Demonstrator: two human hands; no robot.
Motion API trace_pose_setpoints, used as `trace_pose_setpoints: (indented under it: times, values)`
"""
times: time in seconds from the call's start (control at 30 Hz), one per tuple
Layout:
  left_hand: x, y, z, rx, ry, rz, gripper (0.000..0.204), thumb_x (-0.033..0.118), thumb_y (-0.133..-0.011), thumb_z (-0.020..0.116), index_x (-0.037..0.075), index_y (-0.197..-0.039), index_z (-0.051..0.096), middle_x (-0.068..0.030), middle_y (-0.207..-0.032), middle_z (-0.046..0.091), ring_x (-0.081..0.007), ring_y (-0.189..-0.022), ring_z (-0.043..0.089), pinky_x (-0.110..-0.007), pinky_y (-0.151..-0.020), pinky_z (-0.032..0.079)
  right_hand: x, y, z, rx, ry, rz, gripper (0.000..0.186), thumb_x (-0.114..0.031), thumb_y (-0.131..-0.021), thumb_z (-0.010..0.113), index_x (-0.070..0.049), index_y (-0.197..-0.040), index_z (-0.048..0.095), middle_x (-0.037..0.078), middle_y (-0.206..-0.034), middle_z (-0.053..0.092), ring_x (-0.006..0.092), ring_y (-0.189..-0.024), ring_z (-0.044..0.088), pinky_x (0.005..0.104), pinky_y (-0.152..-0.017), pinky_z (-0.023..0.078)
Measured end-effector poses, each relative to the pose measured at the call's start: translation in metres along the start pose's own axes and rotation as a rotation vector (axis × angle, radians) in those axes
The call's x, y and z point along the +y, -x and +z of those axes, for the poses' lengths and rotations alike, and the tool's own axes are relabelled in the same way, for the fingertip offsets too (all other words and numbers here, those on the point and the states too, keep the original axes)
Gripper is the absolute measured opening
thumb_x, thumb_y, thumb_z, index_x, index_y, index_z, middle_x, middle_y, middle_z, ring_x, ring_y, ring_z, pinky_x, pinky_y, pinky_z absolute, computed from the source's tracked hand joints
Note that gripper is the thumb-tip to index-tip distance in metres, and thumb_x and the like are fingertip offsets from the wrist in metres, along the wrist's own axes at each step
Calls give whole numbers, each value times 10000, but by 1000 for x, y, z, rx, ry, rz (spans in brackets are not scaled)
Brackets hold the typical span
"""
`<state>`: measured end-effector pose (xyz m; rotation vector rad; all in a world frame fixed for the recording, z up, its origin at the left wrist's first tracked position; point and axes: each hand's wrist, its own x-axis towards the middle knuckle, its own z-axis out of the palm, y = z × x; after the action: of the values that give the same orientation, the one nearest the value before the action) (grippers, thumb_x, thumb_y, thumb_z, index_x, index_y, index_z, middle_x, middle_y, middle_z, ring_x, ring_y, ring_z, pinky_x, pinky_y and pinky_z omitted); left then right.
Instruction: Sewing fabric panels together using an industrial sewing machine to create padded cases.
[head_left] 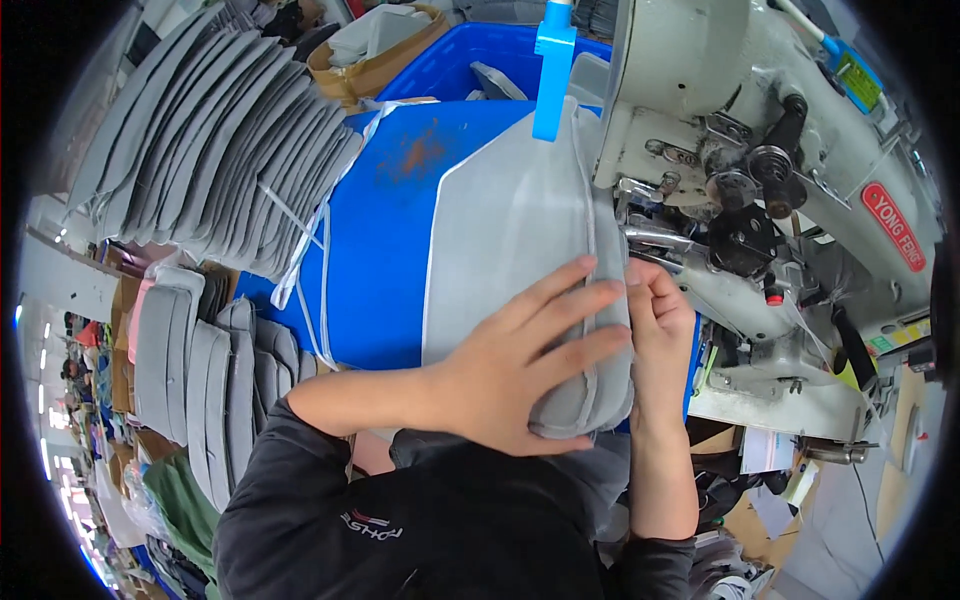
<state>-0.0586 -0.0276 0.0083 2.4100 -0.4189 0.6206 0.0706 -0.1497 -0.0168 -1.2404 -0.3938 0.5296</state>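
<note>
A light grey padded fabric piece (500, 240) with a piped seam along its right side lies on a blue work surface (370, 300), against the sewing machine (700, 80). My left hand (530, 350) rests flat on it, fingers spread across the seam near its rounded near end. At the piece's right edge, just below the machine's presser foot area, the fingers of my right hand (660, 320) are curled and pinch the edge. The fingertips of that hand are partly hidden by the fabric. The needle cannot be made out.
A tall row of stacked grey fabric pieces (210, 140) stands at the far left, with more grey pieces (190, 370) nearer me. Behind are a blue crate (460, 50) and a cardboard box (400, 50). A bright blue bar (553, 80) hangs above the fabric's far end.
</note>
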Motion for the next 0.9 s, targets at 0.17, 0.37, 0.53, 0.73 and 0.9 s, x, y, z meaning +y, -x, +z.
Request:
trace_pose_setpoints:
  times: [0.17,0.37,0.53,0.73,0.9]
  values:
    - [-11,-8,-4,91,42,-26,883,311,-640,886,24,-1363,468,-204,-1471,395,-459,-1400,332,-513,-1098,372,3,1,-3,-32,-107,29,208,-171,-1019,556,11,-1096,624,15,-931,675,29,-795,566,188,-701,450]
    - [-11,-3,-6,108,9,-13,877,290,-630,908,39,-1356,486,-202,-1454,435,-439,-1396,354,-510,-1083,370,3,31,-15,-100,4,-64,221,-144,-1023,533,10,-1174,580,24,-984,675,37,-819,584,186,-643,438]
    - [19,-3,-9,74,-218,-14,719,216,-648,852,48,-1286,565,-176,-1407,497,-398,-1339,434,-477,-1035,422,0,39,-13,-133,-8,-62,195,-84,-1005,549,7,-1177,563,18,-959,669,36,-796,587,171,-589,410]
    - [34,-23,25,80,-811,8,472,126,-708,661,-23,-1154,624,-177,-1282,551,-355,-1230,518,-400,-917,498,0,44,-10,-113,80,-167,150,-13,-979,563,7,-1126,580,-8,-871,648,3,-709,540,154,-573,386]
    - [21,-26,17,257,-764,19,414,148,-736,643,-55,-1097,626,-172,-1084,596,-283,-881,637,-317,-672,544,3,45,-15,-123,182,-140,118,14,-973,559,6,-1088,582,-20,-836,635,-13,-689,507,157,-569,378]
